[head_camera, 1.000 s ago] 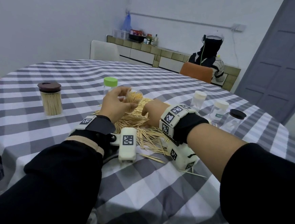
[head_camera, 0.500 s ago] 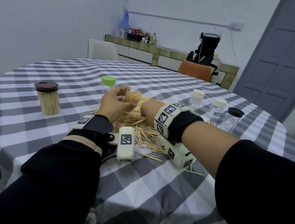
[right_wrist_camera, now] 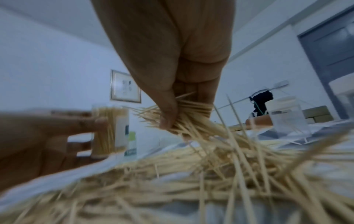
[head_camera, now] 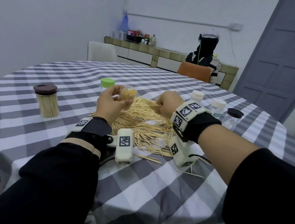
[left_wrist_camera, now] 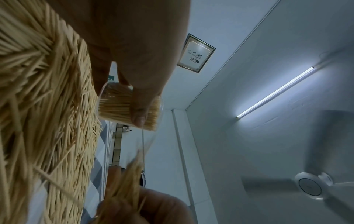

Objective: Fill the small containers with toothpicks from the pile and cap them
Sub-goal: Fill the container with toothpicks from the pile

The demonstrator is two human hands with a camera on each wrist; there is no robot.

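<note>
Toothpicks are pinched in a bundle by the right hand, fingers and thumb clamped on them just above the pile. An open clear container, already well filled, is gripped by the left hand and held tilted over the pile's left part, its mouth turned up and right, probably so the bundle can be slid in. Farther out on the surface, a brown-lidded full jar stands at the left and a green-capped one behind the left hand. Three capped containers, apparently empty, wait at the right.
</note>
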